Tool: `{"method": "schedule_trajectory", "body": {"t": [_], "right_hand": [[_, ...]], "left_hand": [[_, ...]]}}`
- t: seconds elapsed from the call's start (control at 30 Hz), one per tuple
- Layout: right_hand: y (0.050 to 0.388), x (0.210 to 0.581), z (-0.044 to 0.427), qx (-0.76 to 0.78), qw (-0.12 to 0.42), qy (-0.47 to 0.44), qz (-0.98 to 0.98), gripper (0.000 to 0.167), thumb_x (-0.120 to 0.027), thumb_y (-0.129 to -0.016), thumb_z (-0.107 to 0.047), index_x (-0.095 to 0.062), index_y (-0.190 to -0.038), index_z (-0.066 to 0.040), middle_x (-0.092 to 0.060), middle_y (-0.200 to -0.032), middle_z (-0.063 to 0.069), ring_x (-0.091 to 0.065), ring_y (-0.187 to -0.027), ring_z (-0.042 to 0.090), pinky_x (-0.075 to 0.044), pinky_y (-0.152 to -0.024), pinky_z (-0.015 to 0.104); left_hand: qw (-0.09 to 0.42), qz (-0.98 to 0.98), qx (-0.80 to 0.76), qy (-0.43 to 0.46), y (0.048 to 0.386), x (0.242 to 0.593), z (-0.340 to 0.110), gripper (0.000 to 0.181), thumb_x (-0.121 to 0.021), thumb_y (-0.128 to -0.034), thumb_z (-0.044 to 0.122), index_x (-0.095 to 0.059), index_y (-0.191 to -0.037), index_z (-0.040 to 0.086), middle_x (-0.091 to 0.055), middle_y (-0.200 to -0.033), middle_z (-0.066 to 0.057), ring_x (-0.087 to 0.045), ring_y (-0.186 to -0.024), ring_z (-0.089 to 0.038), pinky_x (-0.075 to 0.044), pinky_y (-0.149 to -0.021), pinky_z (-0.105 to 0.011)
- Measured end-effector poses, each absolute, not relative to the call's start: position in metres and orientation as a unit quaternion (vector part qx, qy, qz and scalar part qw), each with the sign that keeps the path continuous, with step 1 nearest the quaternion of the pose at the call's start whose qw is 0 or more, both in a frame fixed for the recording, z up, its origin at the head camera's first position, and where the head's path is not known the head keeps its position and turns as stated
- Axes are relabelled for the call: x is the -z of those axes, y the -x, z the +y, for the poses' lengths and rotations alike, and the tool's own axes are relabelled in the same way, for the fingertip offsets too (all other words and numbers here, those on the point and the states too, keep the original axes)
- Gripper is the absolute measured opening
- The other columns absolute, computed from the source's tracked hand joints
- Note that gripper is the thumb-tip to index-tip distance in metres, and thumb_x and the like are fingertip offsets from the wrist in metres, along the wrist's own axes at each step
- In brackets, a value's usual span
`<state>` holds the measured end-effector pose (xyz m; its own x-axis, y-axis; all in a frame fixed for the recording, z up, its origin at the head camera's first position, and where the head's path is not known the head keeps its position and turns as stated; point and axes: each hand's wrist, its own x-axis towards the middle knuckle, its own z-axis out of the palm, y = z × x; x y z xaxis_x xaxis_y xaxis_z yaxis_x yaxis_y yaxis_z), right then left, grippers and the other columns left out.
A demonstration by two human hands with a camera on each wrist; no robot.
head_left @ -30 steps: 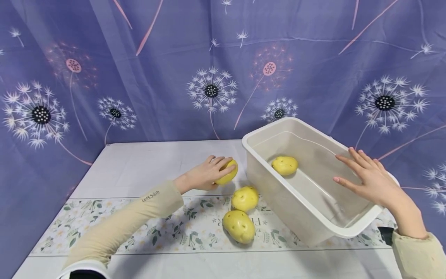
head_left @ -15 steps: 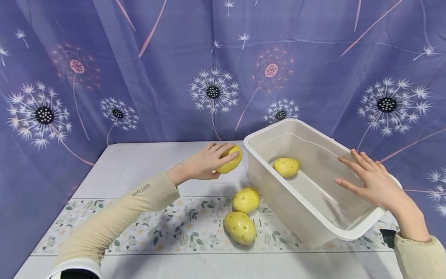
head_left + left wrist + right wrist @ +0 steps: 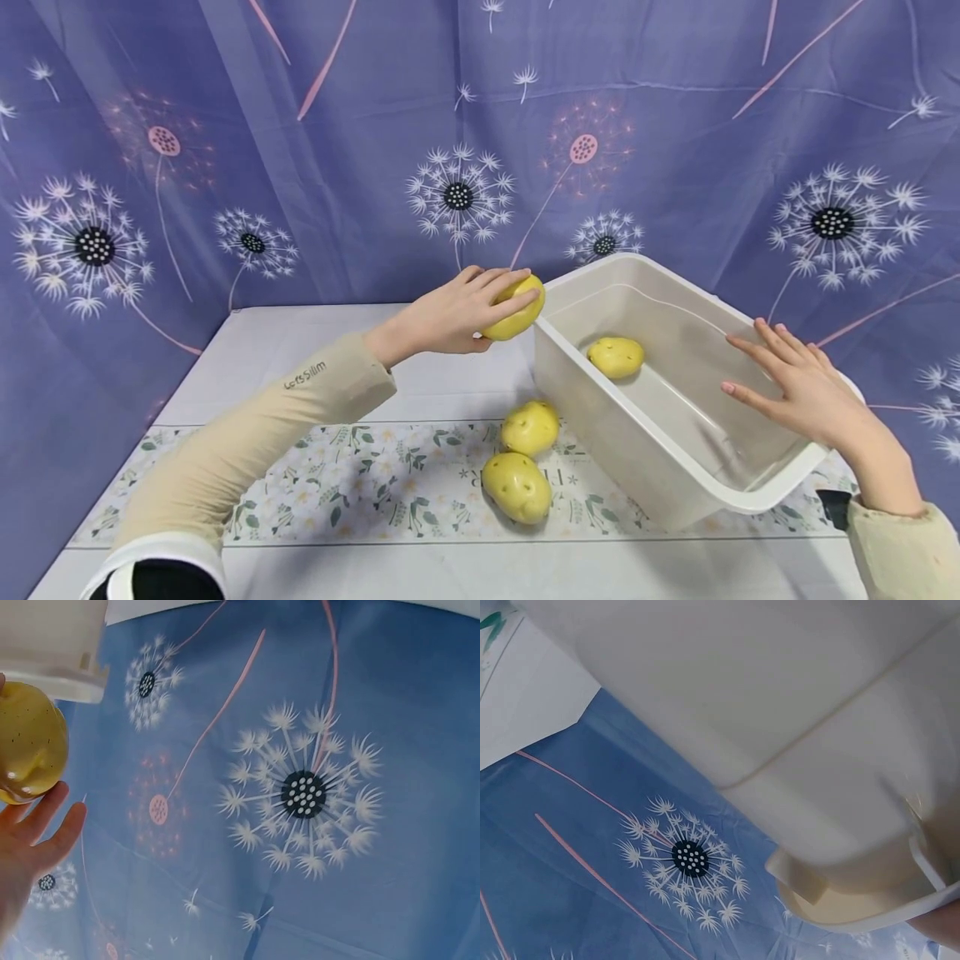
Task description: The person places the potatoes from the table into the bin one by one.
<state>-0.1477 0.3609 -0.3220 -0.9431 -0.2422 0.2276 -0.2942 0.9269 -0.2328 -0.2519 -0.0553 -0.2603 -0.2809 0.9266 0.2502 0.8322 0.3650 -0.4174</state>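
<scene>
Left hand (image 3: 465,310), curled round a glossy oval yellow potato (image 3: 519,323), has risen beside the off-white rectangular plastic tub (image 3: 600,433); not inside yet, likely mid-transfer. Right hand (image 3: 810,396) spread wide over tub's right side. Another yellow potato (image 3: 615,357) inside; two loose potatoes (image 3: 529,429) (image 3: 517,489) outside.

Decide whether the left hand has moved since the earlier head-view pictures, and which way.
Yes: against the bin, the left hand, holding a potato, has moved up and right.
</scene>
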Motion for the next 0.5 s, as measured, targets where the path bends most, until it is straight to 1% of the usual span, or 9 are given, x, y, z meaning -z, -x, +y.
{"method": "schedule_trajectory", "body": {"t": [0.13,0.3,0.5], "right_hand": [[0.147,0.322,0.361,-0.132,0.099,-0.138,-0.977,0.065,-0.060,-0.082,-0.036,-0.034,-0.138,-0.015,-0.005,-0.150,0.016,0.004,-0.137,0.035,0.007,-0.105,0.059],[0.147,0.322,0.360,-0.133,0.100,-0.140,-0.976,0.064,-0.060,-0.082,-0.036,-0.035,-0.137,-0.014,-0.005,-0.150,0.015,0.004,-0.138,0.034,0.007,-0.106,0.059],[0.147,0.322,0.361,-0.133,0.108,-0.143,-0.975,0.064,-0.060,-0.082,-0.035,-0.035,-0.137,-0.014,-0.007,-0.149,0.018,0.001,-0.137,0.037,0.005,-0.105,0.061]], "left_hand": [[0.222,-0.798,-0.105,0.551,0.255,0.249,-0.045,0.075,-0.066,-0.0752,0.029,-0.029,-0.139,0.013,-0.031,-0.141,-0.017,-0.041,-0.120,-0.030,-0.040,-0.089,-0.042],[0.201,-0.811,-0.099,0.541,0.258,0.234,-0.028,0.076,-0.065,-0.0773,0.029,-0.025,-0.141,0.014,-0.026,-0.144,-0.015,-0.036,-0.125,-0.029,-0.037,-0.093,-0.043],[0.189,-0.821,-0.092,0.531,0.265,0.224,-0.003,0.074,-0.062,-0.0795,0.029,-0.023,-0.142,0.016,-0.024,-0.145,-0.014,-0.033,-0.128,-0.027,-0.035,-0.094,-0.042]]}}
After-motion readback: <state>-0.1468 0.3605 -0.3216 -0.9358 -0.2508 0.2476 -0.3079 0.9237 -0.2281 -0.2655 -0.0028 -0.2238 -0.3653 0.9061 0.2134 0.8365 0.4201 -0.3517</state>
